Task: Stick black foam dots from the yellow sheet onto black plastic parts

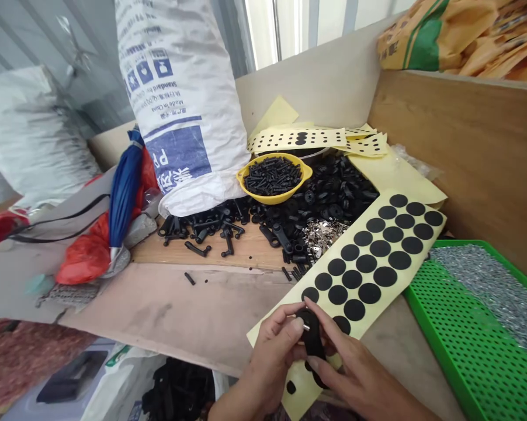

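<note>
Both hands meet at the near edge of the table around one black plastic part (315, 345), long with a rounded upper end and a small shiny metal piece in it. My left hand (274, 348) grips its upper end, the thumb pressed by the metal piece. My right hand (353, 365) closes on the part from the other side, with fingertips at its top and thumb lower down. Just beyond the hands lies a yellow sheet (333, 304) bearing rows of round black stickers (366, 264). The fingers hide some of the part.
A yellow basket (274, 199) of small black pins stands amid loose black parts (337, 187). Small metal clips (323, 237) lie near. At right is a green tray (443, 316) with metal pieces. A white sack (184, 105) and a blue umbrella (125, 187) are at left.
</note>
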The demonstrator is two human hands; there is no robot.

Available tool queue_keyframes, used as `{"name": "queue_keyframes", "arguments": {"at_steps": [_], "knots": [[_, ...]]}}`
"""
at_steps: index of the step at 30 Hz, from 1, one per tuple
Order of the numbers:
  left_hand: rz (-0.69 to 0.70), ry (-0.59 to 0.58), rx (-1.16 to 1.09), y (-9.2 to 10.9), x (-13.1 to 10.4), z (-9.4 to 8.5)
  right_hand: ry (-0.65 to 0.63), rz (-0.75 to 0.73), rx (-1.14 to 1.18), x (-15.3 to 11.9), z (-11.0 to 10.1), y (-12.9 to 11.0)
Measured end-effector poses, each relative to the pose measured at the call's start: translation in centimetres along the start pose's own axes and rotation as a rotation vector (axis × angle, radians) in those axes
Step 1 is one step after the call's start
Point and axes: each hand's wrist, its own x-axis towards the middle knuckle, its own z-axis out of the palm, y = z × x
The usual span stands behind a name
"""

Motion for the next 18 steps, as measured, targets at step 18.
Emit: {"name": "queue_keyframes", "arguments": {"at_steps": [18], "knots": [[-0.165, 0.019, 0.538, 5.0, -0.6, -3.5, -0.194, -0.126, -0.037, -0.2, -0.4, -2.2]]}}
